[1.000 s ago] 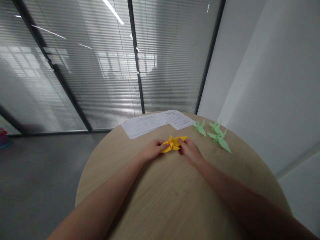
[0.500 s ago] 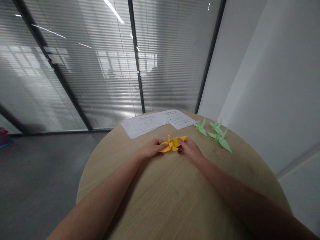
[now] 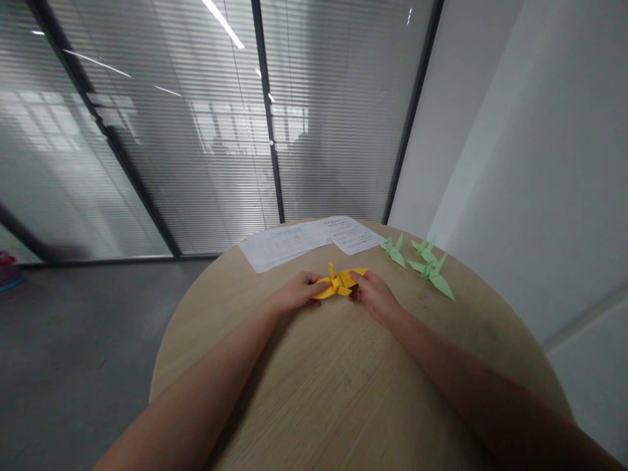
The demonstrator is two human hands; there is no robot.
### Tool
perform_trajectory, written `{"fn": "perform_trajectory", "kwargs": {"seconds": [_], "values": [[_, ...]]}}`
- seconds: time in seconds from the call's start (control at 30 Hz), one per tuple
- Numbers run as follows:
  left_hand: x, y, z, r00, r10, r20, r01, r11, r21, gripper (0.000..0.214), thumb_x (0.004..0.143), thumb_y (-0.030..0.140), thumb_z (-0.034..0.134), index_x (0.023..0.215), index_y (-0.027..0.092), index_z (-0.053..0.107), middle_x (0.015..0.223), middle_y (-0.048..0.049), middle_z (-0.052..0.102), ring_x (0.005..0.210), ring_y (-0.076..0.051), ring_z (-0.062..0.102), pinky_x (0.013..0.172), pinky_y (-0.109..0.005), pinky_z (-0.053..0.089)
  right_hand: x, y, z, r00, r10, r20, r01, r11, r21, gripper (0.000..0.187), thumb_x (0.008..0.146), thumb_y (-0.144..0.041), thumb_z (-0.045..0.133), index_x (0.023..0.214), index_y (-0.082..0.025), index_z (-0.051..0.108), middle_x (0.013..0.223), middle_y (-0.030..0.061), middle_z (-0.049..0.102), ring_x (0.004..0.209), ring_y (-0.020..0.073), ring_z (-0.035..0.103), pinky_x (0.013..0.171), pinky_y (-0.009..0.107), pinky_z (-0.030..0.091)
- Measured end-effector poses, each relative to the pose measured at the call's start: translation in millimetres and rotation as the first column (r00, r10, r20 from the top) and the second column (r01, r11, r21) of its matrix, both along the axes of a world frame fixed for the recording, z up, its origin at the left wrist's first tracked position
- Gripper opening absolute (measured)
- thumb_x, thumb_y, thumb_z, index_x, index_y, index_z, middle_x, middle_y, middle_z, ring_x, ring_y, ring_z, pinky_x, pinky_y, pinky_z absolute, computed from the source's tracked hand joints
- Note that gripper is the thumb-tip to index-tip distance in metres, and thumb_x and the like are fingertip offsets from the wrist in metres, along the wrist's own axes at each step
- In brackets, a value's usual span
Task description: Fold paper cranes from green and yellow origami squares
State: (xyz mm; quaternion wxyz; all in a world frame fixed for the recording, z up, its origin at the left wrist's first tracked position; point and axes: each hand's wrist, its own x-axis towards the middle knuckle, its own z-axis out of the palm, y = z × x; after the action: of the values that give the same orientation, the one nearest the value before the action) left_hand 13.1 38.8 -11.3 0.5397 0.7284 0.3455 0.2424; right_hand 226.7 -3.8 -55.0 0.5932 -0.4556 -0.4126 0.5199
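Note:
A yellow origami crane with spread wings is held between both hands just above the round table. My left hand pinches its left wing, thumb on top and fingers beneath. The opposite wing is gripped by my right hand, again with the thumb on top. One narrow point of folded paper sticks up on the far side, and another flap points toward me. The undersides of the wings and some fingertips are hidden.
Three pale green paper cranes stand at the table's right back, the nearest green crane among them. Printed sheets lie along the far edge of the wooden table. Beyond are a blind-covered glass partition and a white wall.
Both hands keep their hold on the yellow crane. The right hand and right wing have shifted very slightly to the right.

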Motion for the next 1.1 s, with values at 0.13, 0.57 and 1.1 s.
{"fn": "perform_trajectory", "kwargs": {"seconds": [0.13,0.57,1.1], "values": [[2,-3,-0.1,0.995,0.066,0.079,-0.061,0.996,-0.065,0.049,0.073,0.064,0.078,0.07,0.016,0.067,0.063,0.001,0.056,0.054,-0.011,0.049,0.054,-0.024,0.045,-1,-1,1.6,1.0,0.007,0.022,-0.008,1.0,0.021,0.03,0.083,-0.05,0.071,0.091,-0.022,0.065,0.082,0.0048,0.072,0.062,0.0169,0.064,0.053,0.028,0.051],[7,1,-8.2,0.933,0.278,0.227,-0.254,0.959,-0.129,0.06,0.066,0.07,0.081,0.084,0.014,0.072,0.076,-0.0033,0.064,0.064,-0.013,0.055,0.057,-0.025,0.05,-15,-18,10.2,0.983,-0.053,0.175,0.019,0.982,0.189,0.056,0.079,-0.047,0.075,0.124,-0.025,0.051,0.064,-0.01,0.056,0.046,0.0114,0.05,0.041,0.022,0.04],[8,6,-2.2,0.97,0.21,0.121,-0.203,0.977,-0.07,0.058,0.076,0.075,0.062,0.075,0.017,0.065,0.066,-0.0011,0.06,0.059,-0.016,0.056,0.058,-0.028,0.045,18,-16,49.7,0.923,-0.258,0.286,0.164,0.935,0.314,0.047,0.078,-0.063,0.073,0.094,-0.019,0.071,0.067,-0.0006,0.062,0.058,0.0135,0.058,0.048,0.024,0.049]]}}
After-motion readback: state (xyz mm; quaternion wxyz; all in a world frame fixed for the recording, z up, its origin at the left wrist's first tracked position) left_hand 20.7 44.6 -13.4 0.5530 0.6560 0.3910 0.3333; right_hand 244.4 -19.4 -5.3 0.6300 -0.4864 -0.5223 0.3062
